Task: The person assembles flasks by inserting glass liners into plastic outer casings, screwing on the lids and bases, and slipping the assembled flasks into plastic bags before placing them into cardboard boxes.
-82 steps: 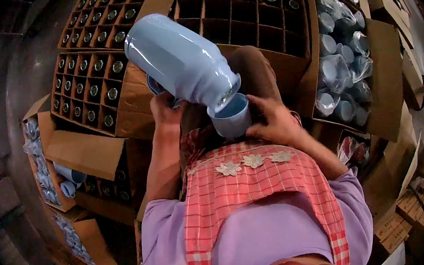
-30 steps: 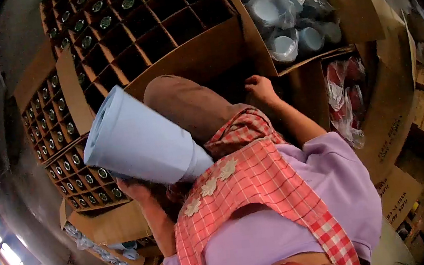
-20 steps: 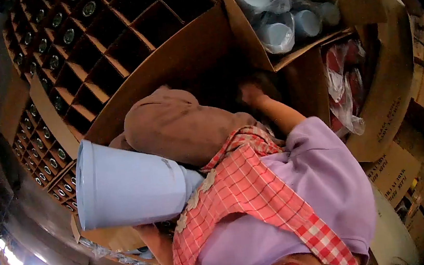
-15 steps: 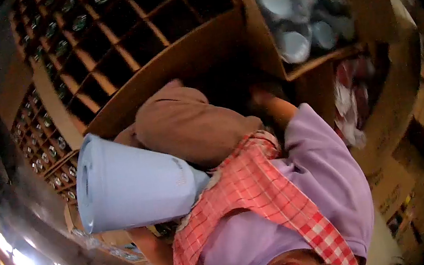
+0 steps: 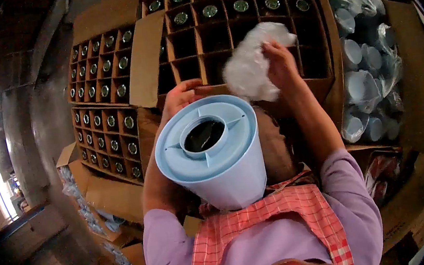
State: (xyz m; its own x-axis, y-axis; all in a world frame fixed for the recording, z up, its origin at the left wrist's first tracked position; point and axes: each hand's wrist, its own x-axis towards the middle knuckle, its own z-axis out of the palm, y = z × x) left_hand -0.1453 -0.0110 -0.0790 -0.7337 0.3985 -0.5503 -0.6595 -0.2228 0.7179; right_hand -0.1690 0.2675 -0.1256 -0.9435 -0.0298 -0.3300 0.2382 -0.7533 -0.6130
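Note:
My right hand (image 5: 281,64) is closed on a crumpled clear plastic bag (image 5: 253,67), held above the front cells of a divided carton (image 5: 303,86). Across from it, my left hand (image 5: 183,96) is raised with its fingers apart, and I see nothing in it. It is just behind the rim of a light-blue tapered plastic container (image 5: 228,180) in my lap. The container's wide end faces up and has a ringed round hole in the middle. Several glass pieces with shiny round tops stand in the carton's far cells, while several nearer cells look dark.
Divided cartons (image 5: 99,111) of similar glass pieces stand at the left. On the right, an open carton (image 5: 337,50) holds pale-blue cups in clear plastic. Below it lies a dark red item (image 5: 383,170) in plastic. Bagged items fill a box (image 5: 86,202) at lower left.
My right hand has risen from the dark gap beside the cartons and now holds the plastic bag. The blue container has swung from lying sideways to wide end up. My left hand has come forward.

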